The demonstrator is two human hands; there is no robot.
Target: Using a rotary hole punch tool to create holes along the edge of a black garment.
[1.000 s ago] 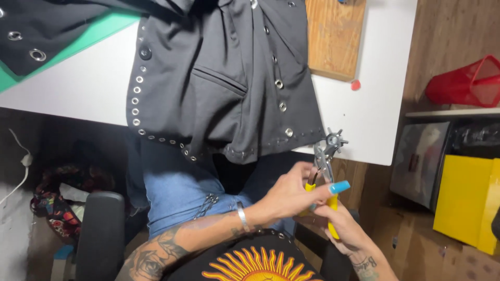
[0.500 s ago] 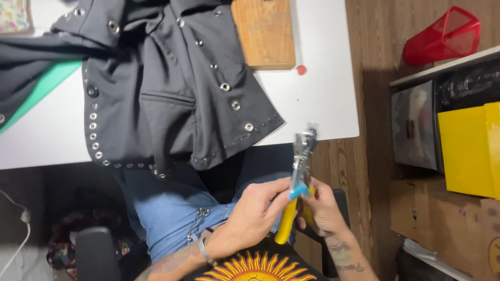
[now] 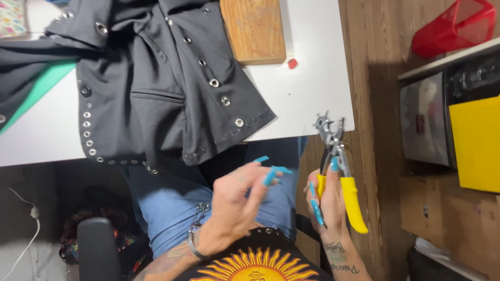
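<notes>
My right hand (image 3: 326, 203) grips a rotary hole punch plier (image 3: 338, 165) by its yellow handles, the metal punch wheel pointing up toward the table edge. My left hand (image 3: 237, 200) hovers over my lap with fingers spread and holds nothing. It is a short way left of the plier. A black jacket (image 3: 156, 83) studded with silver eyelets lies on the white table (image 3: 312, 62) and hangs over its front edge above my jeans.
A wooden block (image 3: 253, 30) and a small red piece (image 3: 292, 63) lie on the table beyond the jacket. A green mat (image 3: 39, 86) shows at the left. A red mesh basket (image 3: 453, 26), a yellow box (image 3: 476, 143) and a grey drawer unit (image 3: 424, 122) stand at the right.
My left hand has let go of the plier and opened over my lap. My right hand has turned the plier, so the yellow handles now spread downward.
</notes>
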